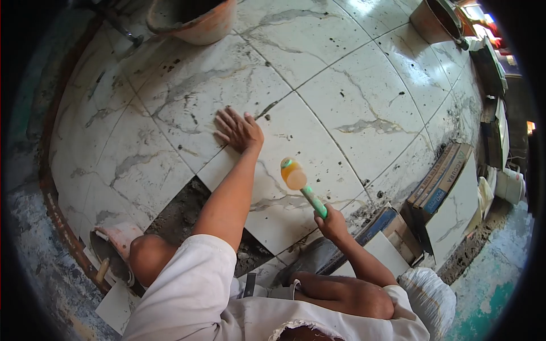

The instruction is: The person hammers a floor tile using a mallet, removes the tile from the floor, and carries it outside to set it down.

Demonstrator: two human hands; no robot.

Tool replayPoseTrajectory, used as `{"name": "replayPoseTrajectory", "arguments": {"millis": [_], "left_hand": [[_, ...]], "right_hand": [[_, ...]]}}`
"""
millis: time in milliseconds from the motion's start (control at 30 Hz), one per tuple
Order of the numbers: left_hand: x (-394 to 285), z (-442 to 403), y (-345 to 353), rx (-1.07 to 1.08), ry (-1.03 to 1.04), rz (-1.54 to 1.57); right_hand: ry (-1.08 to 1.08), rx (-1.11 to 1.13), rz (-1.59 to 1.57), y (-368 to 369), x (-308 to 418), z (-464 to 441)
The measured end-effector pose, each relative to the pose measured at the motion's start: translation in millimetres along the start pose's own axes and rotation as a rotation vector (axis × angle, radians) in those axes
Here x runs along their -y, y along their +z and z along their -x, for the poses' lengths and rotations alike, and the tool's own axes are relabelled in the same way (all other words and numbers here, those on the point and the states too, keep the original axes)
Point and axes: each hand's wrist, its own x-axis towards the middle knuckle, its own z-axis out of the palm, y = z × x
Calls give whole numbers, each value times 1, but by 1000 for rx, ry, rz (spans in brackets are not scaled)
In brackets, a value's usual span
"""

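Note:
My left hand lies flat with fingers spread on the marble-patterned floor tiles, over the joint at the upper left edge of one tile. In my right hand is the green handle of a rubber mallet, gripped near its lower end. The mallet's yellowish head appears just above that same tile; whether it touches the surface I cannot tell. Beside the tile, below my left forearm, shows a patch of dark, rough bedding.
A bucket stands at the top, another bucket at the upper right. A tipped bucket is by my left knee. Tile boxes lean at right near a white sack. Dark crumbs dot the tiles.

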Motion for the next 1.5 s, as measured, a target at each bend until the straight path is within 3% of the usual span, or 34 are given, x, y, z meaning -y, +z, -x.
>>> {"name": "replayPoseTrajectory", "arguments": {"millis": [67,133,167,200,267,333,467,533,633,800,867,933,1000,1133,1200,1300,1433,1500], "left_hand": [[22,2,-1,-37,25,13],[52,15,-17,46,415,232],[72,27,-27,56,541,11],[89,43,-38,46,531,1],[113,70,-69,425,427,-22],[120,69,-77,439,400,-64],[120,63,-89,515,404,-228],[119,62,-93,518,392,-246],[121,61,-88,486,408,-227],[126,62,-86,441,404,-220],[127,60,-92,516,444,-255],[129,59,-94,517,454,-279],[130,59,-95,508,468,-280],[140,60,-82,387,524,-253],[140,62,-85,410,513,-242],[140,63,-83,356,527,-179],[138,60,-88,423,508,-219],[135,59,-93,453,488,-265]], "right_hand": [[-108,-130,-115,-9,28,5],[-204,-185,-189,-4,35,7],[-238,-189,-213,0,30,7],[-275,-201,-238,4,24,4],[-271,-162,-125,8,14,-3],[-143,-81,-3,8,15,-10],[-328,-163,-185,-7,62,5],[-406,-174,-228,13,39,-3],[-165,-17,145,21,23,-15],[-305,-7,-28,4,80,8],[-494,-171,-287,19,63,0],[-454,-157,-203,22,49,-14],[-250,-53,96,23,42,-24],[-317,-92,-46,4,98,0],[-355,-113,-109,17,87,-7],[-266,-38,141,31,54,-32],[-345,-51,58,13,98,-11],[-358,-94,33,22,87,-16]]}}
